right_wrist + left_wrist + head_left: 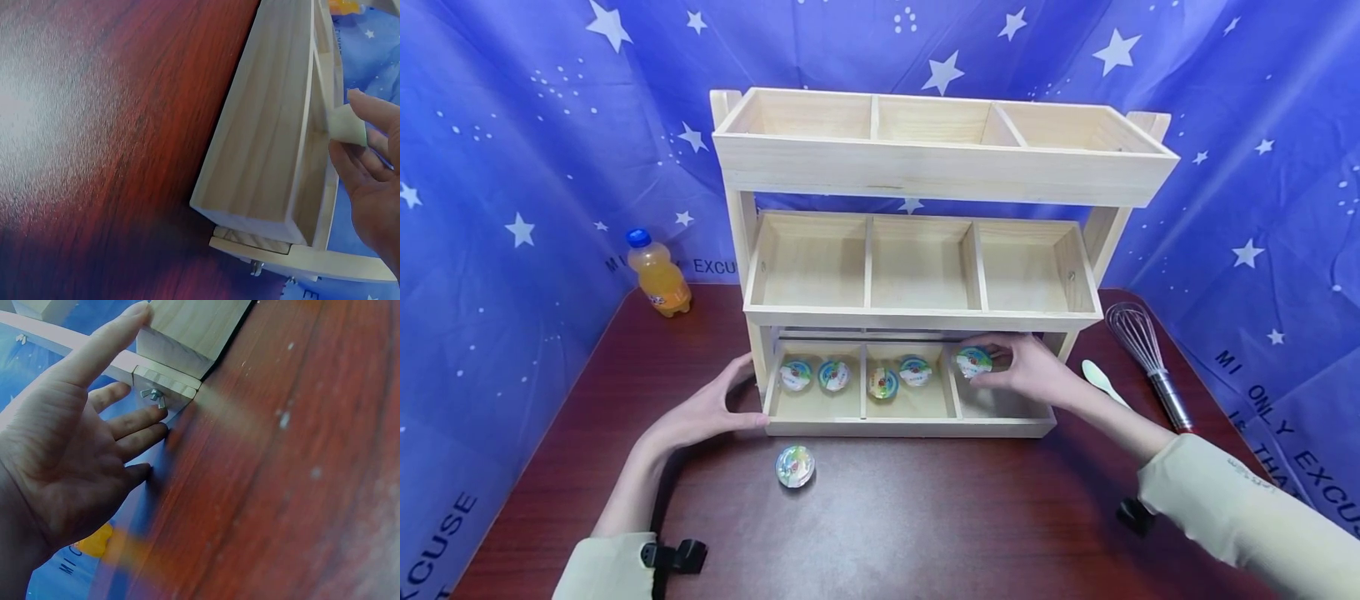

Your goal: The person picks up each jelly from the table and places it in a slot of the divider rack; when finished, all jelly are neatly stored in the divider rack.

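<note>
My right hand (1026,367) pinches a small jelly cup (974,362) with a printed lid, over the right compartment of the wooden rack's (910,428) bottom tier. In the right wrist view the same cup (348,126) shows a pale side between thumb and fingers. Two jelly cups (834,376) lie in the left compartment and two more jelly cups (915,371) in the middle one. On the table, in front of the rack, sits a single jelly cup (795,467). My left hand (707,411) is at the rack's lower left corner, thumb against the tray, fingers extended beside the side post.
An orange drink bottle (658,275) stands at the back left of the dark red table (880,517). To the right lie a wire whisk (1150,362) and a pale green spoon (1102,381). The rack's upper tiers (925,171) overhang the bottom one. Blue star-printed cloth (512,167) surrounds the table.
</note>
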`<state>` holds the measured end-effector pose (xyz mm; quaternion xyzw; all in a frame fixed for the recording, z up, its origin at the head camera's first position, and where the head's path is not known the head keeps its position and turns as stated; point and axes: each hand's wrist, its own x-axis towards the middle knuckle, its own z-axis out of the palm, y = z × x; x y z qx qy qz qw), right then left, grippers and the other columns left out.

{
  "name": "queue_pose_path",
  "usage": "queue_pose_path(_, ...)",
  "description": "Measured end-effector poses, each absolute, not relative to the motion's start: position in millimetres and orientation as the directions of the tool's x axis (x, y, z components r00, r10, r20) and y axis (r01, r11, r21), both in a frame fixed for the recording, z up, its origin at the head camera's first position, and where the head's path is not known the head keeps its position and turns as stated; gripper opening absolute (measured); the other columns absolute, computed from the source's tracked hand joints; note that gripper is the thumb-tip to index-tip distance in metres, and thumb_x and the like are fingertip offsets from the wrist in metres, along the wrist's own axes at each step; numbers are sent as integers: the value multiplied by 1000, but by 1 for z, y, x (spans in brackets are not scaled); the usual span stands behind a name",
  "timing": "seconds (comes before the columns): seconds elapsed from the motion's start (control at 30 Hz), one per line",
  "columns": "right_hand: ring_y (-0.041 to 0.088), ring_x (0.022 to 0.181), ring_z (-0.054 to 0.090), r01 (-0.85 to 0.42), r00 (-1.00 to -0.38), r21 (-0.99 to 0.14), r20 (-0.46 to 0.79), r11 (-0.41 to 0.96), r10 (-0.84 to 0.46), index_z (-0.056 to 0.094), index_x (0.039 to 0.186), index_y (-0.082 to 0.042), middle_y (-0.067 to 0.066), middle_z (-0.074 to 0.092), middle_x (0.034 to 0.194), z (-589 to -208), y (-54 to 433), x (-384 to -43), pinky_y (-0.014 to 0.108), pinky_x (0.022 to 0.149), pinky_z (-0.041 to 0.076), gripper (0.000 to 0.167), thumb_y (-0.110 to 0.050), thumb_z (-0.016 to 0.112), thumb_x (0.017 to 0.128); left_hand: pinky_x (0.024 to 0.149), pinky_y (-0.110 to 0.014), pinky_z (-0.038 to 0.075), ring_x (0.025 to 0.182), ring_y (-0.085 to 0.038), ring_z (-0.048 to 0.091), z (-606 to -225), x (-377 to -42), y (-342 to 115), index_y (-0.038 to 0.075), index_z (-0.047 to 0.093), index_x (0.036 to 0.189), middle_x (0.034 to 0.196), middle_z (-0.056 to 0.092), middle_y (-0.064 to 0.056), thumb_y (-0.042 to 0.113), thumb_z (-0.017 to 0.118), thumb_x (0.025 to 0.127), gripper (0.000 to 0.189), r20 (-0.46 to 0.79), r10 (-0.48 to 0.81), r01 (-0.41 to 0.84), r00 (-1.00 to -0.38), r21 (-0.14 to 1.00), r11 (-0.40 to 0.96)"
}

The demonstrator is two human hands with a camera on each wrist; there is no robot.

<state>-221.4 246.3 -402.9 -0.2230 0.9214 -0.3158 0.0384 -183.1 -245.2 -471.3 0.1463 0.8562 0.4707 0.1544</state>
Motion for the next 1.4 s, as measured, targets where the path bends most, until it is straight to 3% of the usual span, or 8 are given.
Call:
queue_pose_path(0.17,28,107,72,-337,-916,-626,46,703,-398,72,127,-11,13,73,120,-409,248,-226,45,91,60,50,-19,88,80,124,-70,17,158,-41,21,-473,-183,-245,20,17,164,171,24,-16,39,83,86,104,-124,396,108,-910,850,515)
queue_pose_path(0.5,25,97,75,-314,-923,-608,14,729,-385,71,126,-5,12,78,105,-414,245,-230,31,82,58,52,-16,88,78,124,-70,16,159,-41,20,-473,-185,-246,21,18,163,171,24,-15,39,83,86,103,-119,402,115,-908,852,511)
queue_pose_path(0.73,25,98,75,-278,-921,-630,-39,725,-387,69,128,0,15,78,106,-418,243,-232,21,79,55,56,-15,89,78,124,-69,17,159,-41,20,-472,-184,-245,20,17,163,171,23,-15,39,83,86,104,-118,403,117,-907,852,511)
queue_pose_path(1.0,23,100,75,-257,-919,-644,-67,720,-388,71,126,-4,14,78,114,-426,241,-231,22,81,57,57,-20,91,76,125,-69,16,159,-41,20,-471,-184,-245,21,18,163,171,23,-15,39,83,86,103,-116,402,118,-908,852,510)
queue_pose_path(1.4,32,110,73,-248,-909,-723,-56,645,-412,65,129,3,21,74,119,-433,241,-231,39,93,60,59,-19,90,79,124,-68,18,158,-41,23,-473,-184,-245,19,19,162,169,28,-16,36,84,85,102,-101,403,125,-910,859,497)
